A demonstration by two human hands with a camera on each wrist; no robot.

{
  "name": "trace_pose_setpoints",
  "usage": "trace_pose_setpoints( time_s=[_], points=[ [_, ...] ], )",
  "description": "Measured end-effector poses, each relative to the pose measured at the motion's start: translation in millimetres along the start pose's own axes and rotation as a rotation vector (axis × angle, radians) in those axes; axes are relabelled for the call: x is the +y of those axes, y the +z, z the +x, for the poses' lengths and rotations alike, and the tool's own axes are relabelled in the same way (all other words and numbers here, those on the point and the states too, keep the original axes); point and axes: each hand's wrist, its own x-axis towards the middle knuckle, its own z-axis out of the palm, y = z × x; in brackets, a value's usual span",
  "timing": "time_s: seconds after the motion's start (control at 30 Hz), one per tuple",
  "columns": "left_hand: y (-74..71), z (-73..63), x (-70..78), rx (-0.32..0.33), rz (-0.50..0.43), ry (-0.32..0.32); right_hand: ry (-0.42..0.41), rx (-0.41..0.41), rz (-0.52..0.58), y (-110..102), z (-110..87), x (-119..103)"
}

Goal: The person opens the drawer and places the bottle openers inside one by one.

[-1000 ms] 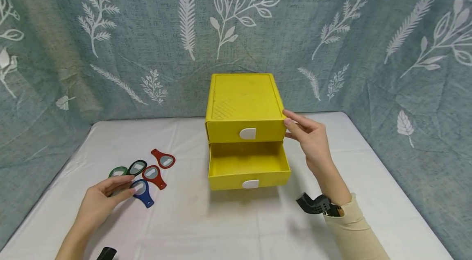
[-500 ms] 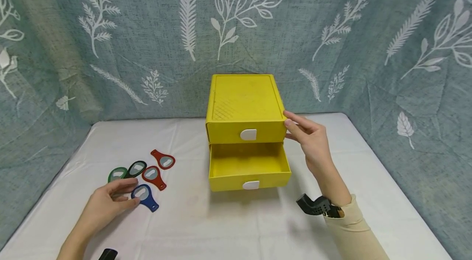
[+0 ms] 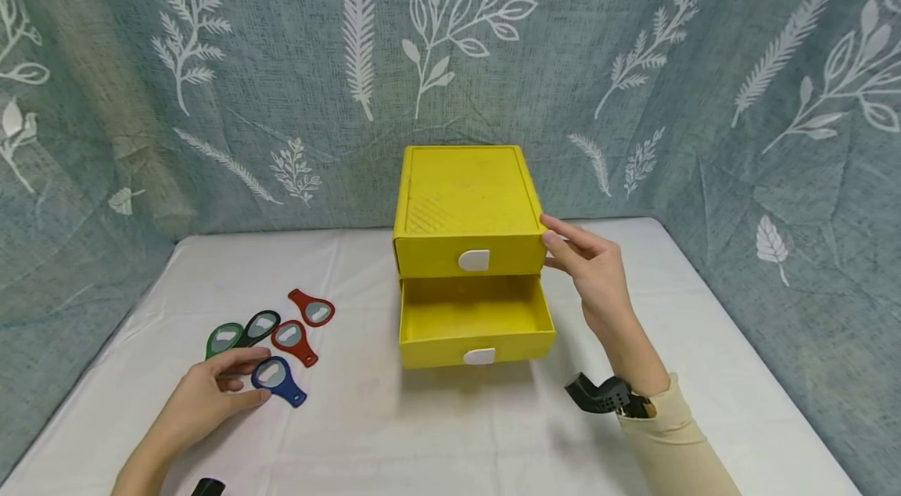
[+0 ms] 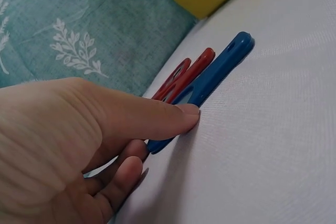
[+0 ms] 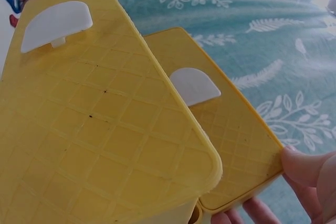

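My left hand [image 3: 204,398] pinches the round head of a blue bottle opener [image 3: 279,381] between thumb and index finger, low over the white tabletop. In the left wrist view the thumb lies along the edge of the blue bottle opener [image 4: 223,69], its handle pointing away. My right hand [image 3: 594,269] holds the front right corner of a yellow drawer unit [image 3: 468,191], thumb at the front edge and fingers along the side. The lower drawer [image 3: 479,347] is pulled out, with a bare floor showing; the upper drawer [image 3: 429,257] is closed.
Beside the left hand lie a green bottle opener [image 3: 224,337], a black one [image 3: 260,325] and two red ones, the nearer red bottle opener [image 3: 294,339] close to the blue one. A leaf-patterned curtain [image 3: 281,73] hangs behind the white table [image 3: 338,441].
The left hand and the blue bottle opener have shifted slightly right and toward the person, away from the green and black ones. The right hand keeps its place on the drawer unit.
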Motion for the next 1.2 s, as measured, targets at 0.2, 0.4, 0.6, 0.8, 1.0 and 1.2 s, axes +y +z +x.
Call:
trace_pose_setpoints(
  time_s=[0.2,0.4,0.6,0.8,1.0,1.2],
  points=[
    [0.2,-1.1,0.2,-0.012,0.014,-0.001,0.0,-0.003,0.003,0.7,0.0,0.4],
    [0.9,-1.3,1.1,-0.016,0.032,0.02,0.0,-0.006,0.002,0.8,0.2,0.3],
    [1.6,-0.6,2.7,-0.011,0.029,0.039,0.001,0.0,0.004,0.3,0.0,0.0],
    [1.6,1.1,1.2,-0.003,0.043,0.06,0.007,0.008,0.005,0.5,0.1,-0.8],
    [1.4,-0.2,1.4,0.008,0.047,0.087,-0.002,0.0,0.006,0.7,0.9,-0.3],
    [1.2,-0.9,3.5,0.02,0.063,0.112,-0.001,0.0,0.006,1.4,1.0,-0.6]
  ],
)
